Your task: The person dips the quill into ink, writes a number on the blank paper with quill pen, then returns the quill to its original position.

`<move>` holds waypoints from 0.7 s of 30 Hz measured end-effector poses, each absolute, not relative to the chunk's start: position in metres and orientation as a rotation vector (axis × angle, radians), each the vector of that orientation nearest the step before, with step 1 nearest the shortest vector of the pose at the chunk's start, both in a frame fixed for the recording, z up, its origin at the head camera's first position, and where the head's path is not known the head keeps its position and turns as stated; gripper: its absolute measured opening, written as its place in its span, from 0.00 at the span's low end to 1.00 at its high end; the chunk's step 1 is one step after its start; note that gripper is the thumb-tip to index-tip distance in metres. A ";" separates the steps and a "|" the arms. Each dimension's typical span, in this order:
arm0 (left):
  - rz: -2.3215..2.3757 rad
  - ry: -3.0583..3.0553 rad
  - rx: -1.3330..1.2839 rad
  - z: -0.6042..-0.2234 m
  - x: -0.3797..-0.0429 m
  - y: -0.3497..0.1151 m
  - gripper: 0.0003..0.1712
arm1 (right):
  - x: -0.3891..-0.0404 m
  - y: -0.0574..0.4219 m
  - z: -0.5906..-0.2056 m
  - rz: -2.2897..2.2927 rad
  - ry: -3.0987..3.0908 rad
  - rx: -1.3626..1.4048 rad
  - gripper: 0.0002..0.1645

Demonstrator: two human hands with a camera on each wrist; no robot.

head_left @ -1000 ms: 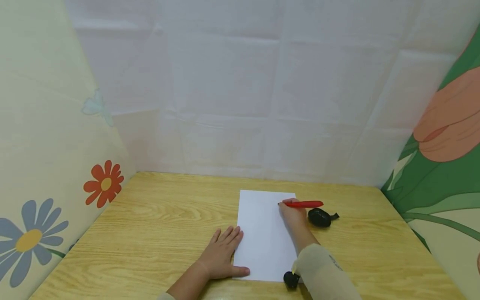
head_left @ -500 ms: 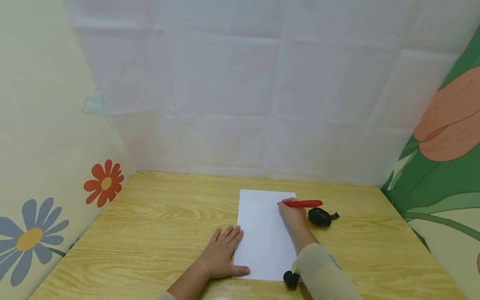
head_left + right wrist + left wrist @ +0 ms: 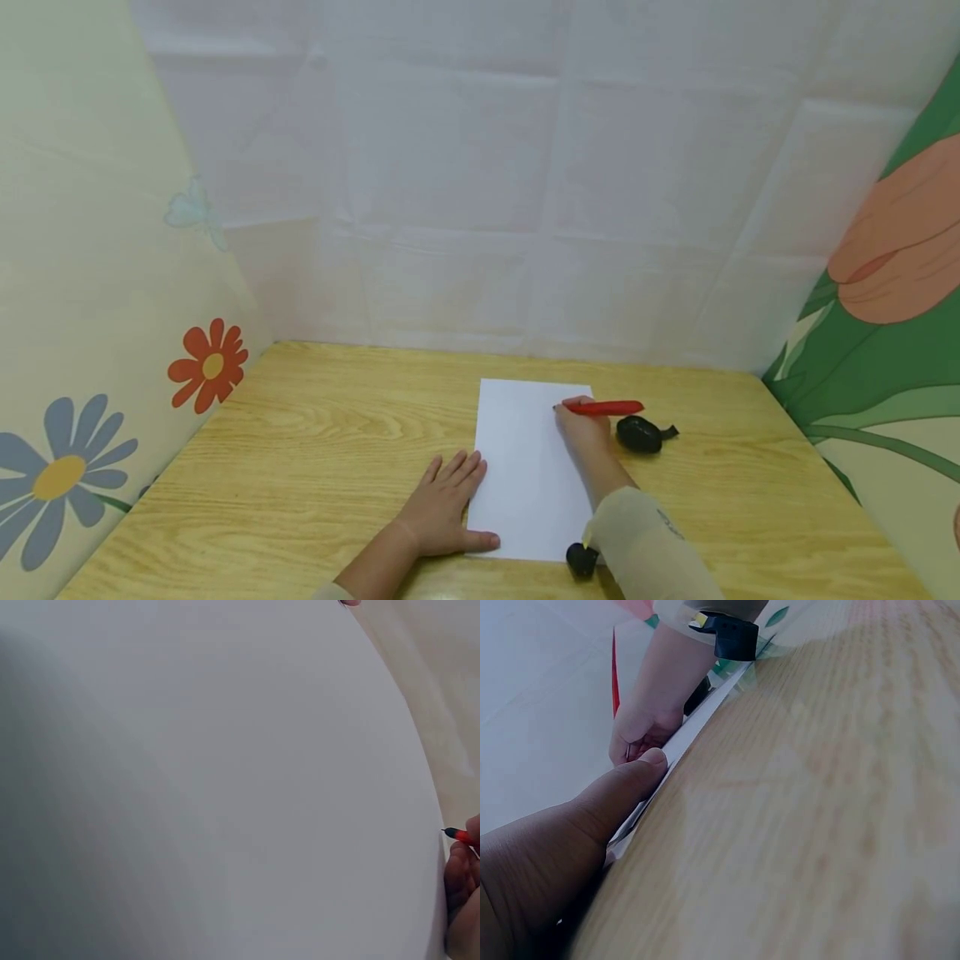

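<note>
A white sheet of paper (image 3: 525, 483) lies on the wooden table in the head view. My left hand (image 3: 446, 512) rests flat at its left edge, fingers spread, with the thumb over the lower left corner. Near the upper right of the sheet, my right hand (image 3: 588, 429) pinches a red pen (image 3: 611, 408) close to its dark tip. The pen's tip is right at the paper and its barrel points to the right. In the right wrist view the pen (image 3: 459, 835) shows at the right edge. No marks show on the paper.
A black oval object with a short tail (image 3: 639, 435) lies on the table (image 3: 750, 500), just right of my right hand. A small black device (image 3: 582, 560) sits by my right sleeve. White cloth (image 3: 450, 167) hangs behind, with flower-printed cloth at both sides.
My right hand and the red pen have shifted very slightly to the left. The left hand and the paper stay in place.
</note>
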State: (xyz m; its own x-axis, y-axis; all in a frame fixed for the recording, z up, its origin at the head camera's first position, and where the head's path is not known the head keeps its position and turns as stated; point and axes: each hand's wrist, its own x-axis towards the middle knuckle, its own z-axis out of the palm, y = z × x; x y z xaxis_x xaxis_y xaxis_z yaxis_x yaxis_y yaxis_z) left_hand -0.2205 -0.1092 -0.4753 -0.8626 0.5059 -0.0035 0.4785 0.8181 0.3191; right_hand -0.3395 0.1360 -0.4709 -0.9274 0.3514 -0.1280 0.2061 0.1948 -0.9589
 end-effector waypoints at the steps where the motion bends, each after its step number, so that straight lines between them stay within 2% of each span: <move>1: 0.474 2.911 0.788 -0.475 -0.220 -0.109 0.62 | -0.339 0.136 -0.471 1.833 -2.336 -0.545 0.10; 21: 0.467 2.915 0.773 -0.476 -0.221 -0.108 0.62 | -0.340 0.136 -0.472 1.819 -2.391 -0.527 0.10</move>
